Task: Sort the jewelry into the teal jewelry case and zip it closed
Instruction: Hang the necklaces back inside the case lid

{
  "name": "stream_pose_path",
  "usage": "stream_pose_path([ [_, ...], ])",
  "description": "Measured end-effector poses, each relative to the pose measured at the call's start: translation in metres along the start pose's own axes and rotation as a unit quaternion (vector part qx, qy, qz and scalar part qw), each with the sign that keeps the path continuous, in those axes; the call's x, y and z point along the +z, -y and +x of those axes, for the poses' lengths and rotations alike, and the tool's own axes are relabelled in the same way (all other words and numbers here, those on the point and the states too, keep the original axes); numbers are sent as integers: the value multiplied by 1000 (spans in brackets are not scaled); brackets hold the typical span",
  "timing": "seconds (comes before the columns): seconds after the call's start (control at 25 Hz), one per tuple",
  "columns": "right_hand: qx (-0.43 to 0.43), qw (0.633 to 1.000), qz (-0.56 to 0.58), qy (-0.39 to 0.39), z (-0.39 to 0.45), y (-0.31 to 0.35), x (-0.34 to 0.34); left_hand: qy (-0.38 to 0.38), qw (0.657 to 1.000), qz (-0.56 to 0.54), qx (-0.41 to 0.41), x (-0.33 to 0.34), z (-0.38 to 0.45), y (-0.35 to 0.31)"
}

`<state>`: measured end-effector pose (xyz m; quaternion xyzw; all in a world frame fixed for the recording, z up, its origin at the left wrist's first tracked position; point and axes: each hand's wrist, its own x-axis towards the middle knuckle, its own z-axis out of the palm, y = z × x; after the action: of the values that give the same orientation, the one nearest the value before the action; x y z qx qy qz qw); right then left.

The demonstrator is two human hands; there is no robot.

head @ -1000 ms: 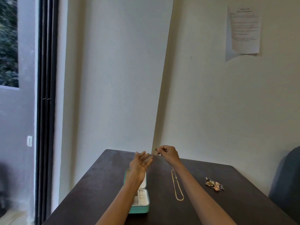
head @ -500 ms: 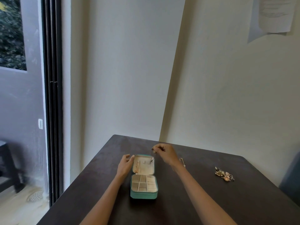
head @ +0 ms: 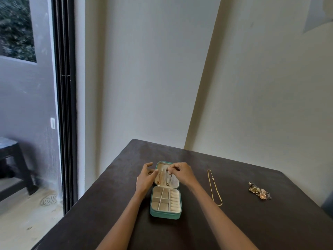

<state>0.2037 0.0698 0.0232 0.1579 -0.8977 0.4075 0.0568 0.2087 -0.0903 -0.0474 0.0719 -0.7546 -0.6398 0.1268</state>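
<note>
The teal jewelry case (head: 164, 214) lies open on the dark table (head: 100, 204), its lid upright and its cream compartments empty. A gold piece (head: 159, 178) hangs inside the lid at the left. My right hand (head: 181, 173) pinches a thin dark chain (head: 168, 178) at the lid's top, and the chain hangs down the inside of the lid. My left hand (head: 145, 178) rests against the lid's left edge, fingers spread. A gold necklace (head: 213, 186) lies stretched out on the table to the right of the case. Further right sits a small heap of mixed jewelry (head: 258, 190).
The table stands in a corner against two pale walls. A dark sliding-door frame (head: 64, 105) runs along the left, with a floor drain (head: 49, 199) and a dark stool (head: 12, 165) beyond it. A grey-blue chair edge (head: 327, 204) shows at the far right.
The view tilted down and the case lid came fully into sight. My right hand lowered the chain from above the table onto the inside of the lid; my left hand moved to the lid's left edge.
</note>
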Motion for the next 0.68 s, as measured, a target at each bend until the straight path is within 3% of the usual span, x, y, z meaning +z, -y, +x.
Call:
stream_pose_path([
  [0.28,-64,962,-251,-86,14,3,9,2,998,-54,45,-1,-1,1],
  [0.68,-225,876,-405,-137,25,-20,16,25,993,-101,64,-2,-3,1],
])
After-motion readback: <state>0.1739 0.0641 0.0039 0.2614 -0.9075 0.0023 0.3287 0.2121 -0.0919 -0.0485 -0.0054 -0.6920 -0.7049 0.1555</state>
